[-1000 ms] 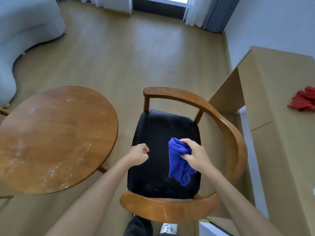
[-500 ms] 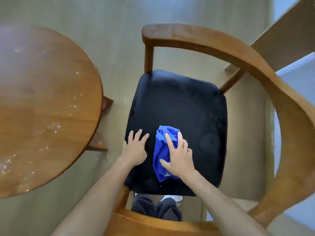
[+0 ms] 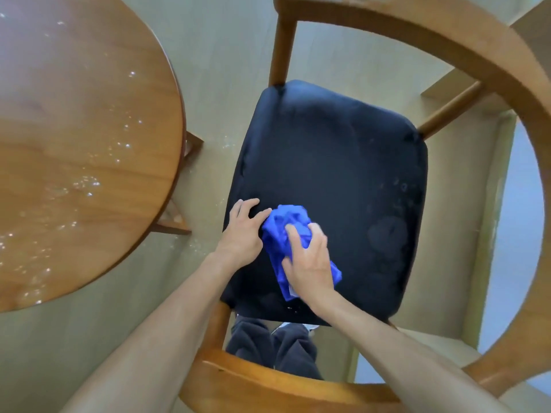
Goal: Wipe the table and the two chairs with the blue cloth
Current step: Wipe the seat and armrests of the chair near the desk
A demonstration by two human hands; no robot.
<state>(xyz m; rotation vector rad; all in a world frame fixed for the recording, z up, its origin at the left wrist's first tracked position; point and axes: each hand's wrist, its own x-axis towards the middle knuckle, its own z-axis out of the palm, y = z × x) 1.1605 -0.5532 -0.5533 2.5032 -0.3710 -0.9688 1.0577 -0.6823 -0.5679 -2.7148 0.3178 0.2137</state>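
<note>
Head view: we look straight down at both our bare hands working on the black padded seat [image 3: 343, 162] of a wooden armchair with a curved rail [image 3: 465, 37]. Our right hand [image 3: 310, 260] lies on top of the crumpled blue cloth [image 3: 281, 231], fingers curled into the fabric and gripping it against the seat. The blue cloth bunches up ahead of this hand's fingertips and trails out beneath the palm toward the wrist, with a small pale tag showing at its near end. Our left hand [image 3: 243, 231] rests just left of the right hand, fingers spread and relaxed, flat on the seat's left edge; its index finger touches the bunched edge of the cloth. Faint ring-shaped marks show on the seat well to the right of the right hand.

The round wooden table [image 3: 74, 138] stands well to the left of the left hand, apart from the chair, its top scattered with pale specks and droplets. Below both wrists, the rail's near section crosses under our forearms. Dark trouser legs [image 3: 277, 344] and a pale shoe tip show between the rail and the seat's near edge.
</note>
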